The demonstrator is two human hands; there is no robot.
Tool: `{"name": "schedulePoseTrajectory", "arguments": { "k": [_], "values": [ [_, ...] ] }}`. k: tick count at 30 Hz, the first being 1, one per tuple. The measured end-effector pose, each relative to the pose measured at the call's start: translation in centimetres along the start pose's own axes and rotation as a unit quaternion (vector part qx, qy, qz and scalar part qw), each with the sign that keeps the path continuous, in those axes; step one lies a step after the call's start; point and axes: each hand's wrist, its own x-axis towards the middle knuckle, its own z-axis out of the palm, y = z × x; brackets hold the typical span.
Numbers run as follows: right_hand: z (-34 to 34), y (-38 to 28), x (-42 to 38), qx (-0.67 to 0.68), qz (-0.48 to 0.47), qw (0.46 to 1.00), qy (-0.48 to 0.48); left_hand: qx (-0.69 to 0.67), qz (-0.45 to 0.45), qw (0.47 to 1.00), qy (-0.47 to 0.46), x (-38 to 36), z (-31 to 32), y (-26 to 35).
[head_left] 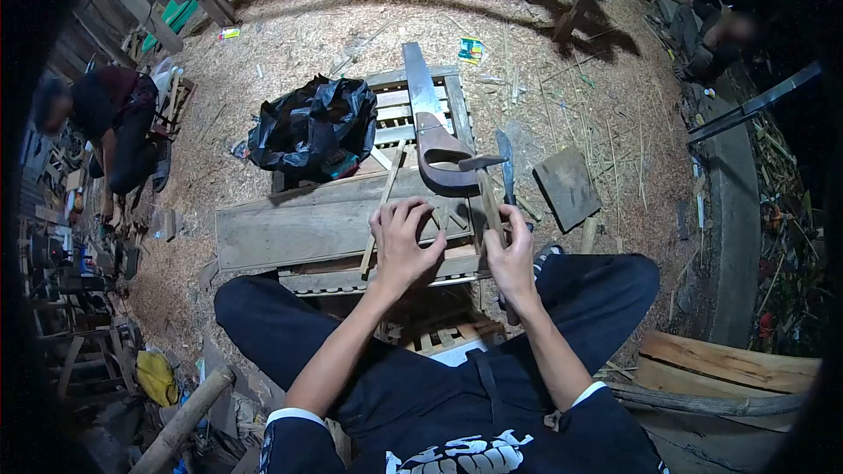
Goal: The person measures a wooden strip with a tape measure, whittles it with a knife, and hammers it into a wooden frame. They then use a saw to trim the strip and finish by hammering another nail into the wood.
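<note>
hammer (488,197) in the head view — my right hand (512,256) is closed round its wooden handle, over the right end of the slatted bench (458,110). its long axis runs away from me, tipped slightly left, with the head at the far end set crosswise, near the saw (421,88) and the knife (505,158). my left hand (406,244) curls over the plank (294,233), beside a thin wood strip (387,193) — whether its fingers pinch anything, i cannot tell.
</note>
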Motion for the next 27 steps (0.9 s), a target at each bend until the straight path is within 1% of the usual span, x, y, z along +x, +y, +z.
{"name": "schedulePoseTrajectory", "arguments": {
  "k": [3,5,7,8,10,11,13,14,16,17,19,20,22,24,27],
  "values": [
    [0.6,0.9,-1.0,0.033,0.022,0.999,0.007,0.000,0.002,1.000,0.001,-0.1,0.0,0.0],
    [0.9,2.0,-1.7,0.004,0.033,0.999,0.005,-0.007,-0.001,1.000,0.002,-0.2,0.1,-0.2],
    [1.1,1.9,-1.9,-0.015,-0.003,1.000,0.020,-0.014,-0.003,1.000,0.002,-0.2,0.0,-0.2],
    [0.9,1.8,-2.2,-0.016,-0.003,1.000,0.020,-0.017,-0.006,1.000,-0.002,-0.2,0.0,-0.1],
    [0.5,-0.5,-2.5,0.012,0.061,0.998,-0.008,-0.021,-0.009,1.000,-0.003,-0.1,0.0,-0.1],
    [0.7,-0.3,-2.6,0.012,0.059,0.998,-0.009,-0.023,-0.015,1.000,-0.006,-0.1,0.0,-0.1],
    [1.0,-0.1,-2.6,-0.044,0.003,0.999,0.014,-0.024,-0.022,0.999,-0.007,-0.1,0.0,0.0],
    [0.9,-0.1,-2.8,-0.044,0.002,0.999,0.014,-0.023,-0.021,0.999,-0.006,-0.1,0.0,0.1],
    [0.4,-1.5,-2.8,-0.066,-0.010,0.998,-0.017,-0.022,-0.019,1.000,-0.003,-0.1,0.0,0.0],
    [0.2,-1.9,-2.9,-0.066,-0.011,0.998,-0.017,-0.028,-0.018,0.999,-0.004,-0.1,0.0,-0.1],
    [-0.1,-2.6,-3.3,-0.120,-0.047,0.991,-0.021,-0.033,-0.017,0.999,-0.003,-0.1,0.1,-0.2],
    [-0.2,-2.9,-3.6,-0.121,-0.048,0.991,-0.022,-0.028,-0.018,0.999,0.001,-0.2,0.2,-0.2],
    [-0.2,-3.5,-4.1,-0.109,-0.009,0.992,-0.059,-0.024,-0.018,1.000,0.007,0.0,0.1,-0.1],
    [-0.2,-4.0,-4.7,-0.114,-0.012,0.992,-0.049,0.005,0.005,1.000,0.011,0.0,-0.1,-0.2],
    [-0.1,-3.8,-5.0,-0.118,-0.025,0.992,-0.036,-0.010,0.009,1.000,0.009,0.1,0.0,-0.4]
  ]
}}
